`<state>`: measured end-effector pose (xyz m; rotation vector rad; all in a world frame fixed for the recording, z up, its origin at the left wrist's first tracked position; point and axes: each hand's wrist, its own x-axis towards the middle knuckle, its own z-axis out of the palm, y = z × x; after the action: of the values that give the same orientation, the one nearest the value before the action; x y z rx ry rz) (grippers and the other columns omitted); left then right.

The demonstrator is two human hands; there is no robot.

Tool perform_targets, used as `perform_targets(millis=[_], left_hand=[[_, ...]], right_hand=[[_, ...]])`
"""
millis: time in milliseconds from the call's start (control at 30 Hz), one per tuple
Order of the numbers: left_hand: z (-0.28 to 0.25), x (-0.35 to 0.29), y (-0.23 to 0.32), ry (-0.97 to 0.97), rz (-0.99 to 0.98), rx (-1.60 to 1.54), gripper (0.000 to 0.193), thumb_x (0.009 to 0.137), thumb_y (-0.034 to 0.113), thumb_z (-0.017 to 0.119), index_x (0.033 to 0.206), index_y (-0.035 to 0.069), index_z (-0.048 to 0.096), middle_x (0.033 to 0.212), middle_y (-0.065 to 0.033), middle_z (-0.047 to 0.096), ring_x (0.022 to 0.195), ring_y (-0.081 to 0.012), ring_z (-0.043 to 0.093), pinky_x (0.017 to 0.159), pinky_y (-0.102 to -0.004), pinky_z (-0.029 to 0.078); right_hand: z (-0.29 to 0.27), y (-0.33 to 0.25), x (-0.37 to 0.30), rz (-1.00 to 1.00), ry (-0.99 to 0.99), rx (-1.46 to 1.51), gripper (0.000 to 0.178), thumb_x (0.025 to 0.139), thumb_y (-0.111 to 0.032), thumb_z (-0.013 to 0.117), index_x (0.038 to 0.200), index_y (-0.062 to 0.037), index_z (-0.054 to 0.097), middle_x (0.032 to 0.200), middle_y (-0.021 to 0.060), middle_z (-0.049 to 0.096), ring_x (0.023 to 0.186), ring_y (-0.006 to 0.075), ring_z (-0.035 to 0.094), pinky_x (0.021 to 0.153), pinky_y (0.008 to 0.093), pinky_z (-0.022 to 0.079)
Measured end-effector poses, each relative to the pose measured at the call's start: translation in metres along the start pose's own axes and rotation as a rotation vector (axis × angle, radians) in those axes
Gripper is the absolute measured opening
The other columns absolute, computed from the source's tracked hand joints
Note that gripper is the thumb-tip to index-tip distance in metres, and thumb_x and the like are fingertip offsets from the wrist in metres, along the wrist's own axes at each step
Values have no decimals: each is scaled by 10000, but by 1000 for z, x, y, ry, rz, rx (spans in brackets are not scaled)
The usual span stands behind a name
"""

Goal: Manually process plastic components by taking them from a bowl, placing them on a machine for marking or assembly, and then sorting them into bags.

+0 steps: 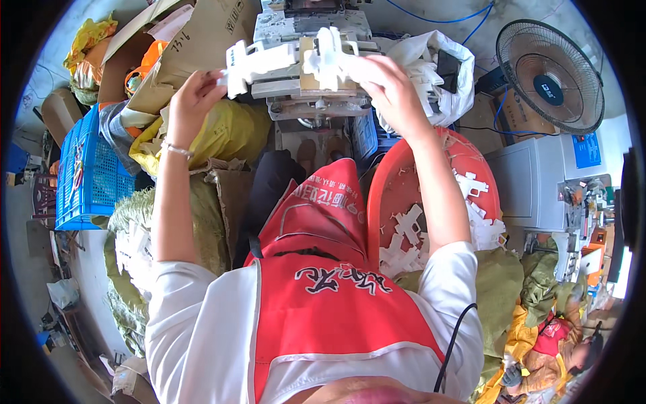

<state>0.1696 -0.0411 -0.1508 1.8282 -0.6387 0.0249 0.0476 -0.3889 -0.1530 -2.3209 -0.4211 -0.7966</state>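
Note:
My left hand (195,101), fingers pinched together, grips the end of a white plastic toy pistol (269,62) held over the machine's worktop. My right hand (391,91) is closed on a second white toy pistol (328,59), held more upright beside the first. Its thumb and fingers meet at the pistol's right side. Both pistols are above the grey, worn machine (316,106), close to a tan block (307,79) on it. Parts of the machine are hidden behind the pistols.
A red basin (374,222) at my right holds several white toy pistols. Nearby are a white bag (464,94) of white pieces, a fan (548,84) and a blue crate (81,168). An open cardboard box (202,47) stands far left; another person (552,350) is lower right.

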Motion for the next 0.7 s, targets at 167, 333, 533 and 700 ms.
perform_targets(millis=[167, 333, 533, 700], left_hand=[[-38, -34, -9, 101, -62, 148, 261, 846, 61, 637, 1090, -10, 576, 1032, -69, 634, 917, -106, 595, 829, -239, 462], [-67, -68, -4, 193, -65, 585, 248, 886, 99, 559, 1102, -17, 600, 1076, -56, 621, 978, -135, 567, 891, -267, 421], [-101, -82, -60, 182, -112, 380, 274, 900, 108, 534, 1123, -50, 559, 1114, -88, 614, 1012, -165, 565, 911, -282, 414], [-111, -114, -46, 272, -187, 553, 267, 894, 121, 550, 1104, -42, 576, 1113, -80, 601, 1016, -160, 556, 917, -281, 408]], right_hand=[[0, 6, 6, -91, -87, -205, 254, 865, -171, 591, 1098, -73, 615, 1103, 108, 595, 995, 301, 566, 876, 375, 446], [-25, 36, -71, 155, 91, -112, 270, 942, -208, 489, 1137, -53, 593, 1094, 113, 616, 1059, 243, 572, 912, 318, 421], [-16, 119, -347, 1196, -242, -321, 349, 834, -292, 584, 1122, -96, 585, 1035, 150, 628, 951, 353, 607, 818, 440, 483], [36, 98, -483, 1326, -400, -513, 365, 751, -190, 601, 1040, 23, 536, 1063, 274, 547, 995, 438, 532, 864, 487, 442]])
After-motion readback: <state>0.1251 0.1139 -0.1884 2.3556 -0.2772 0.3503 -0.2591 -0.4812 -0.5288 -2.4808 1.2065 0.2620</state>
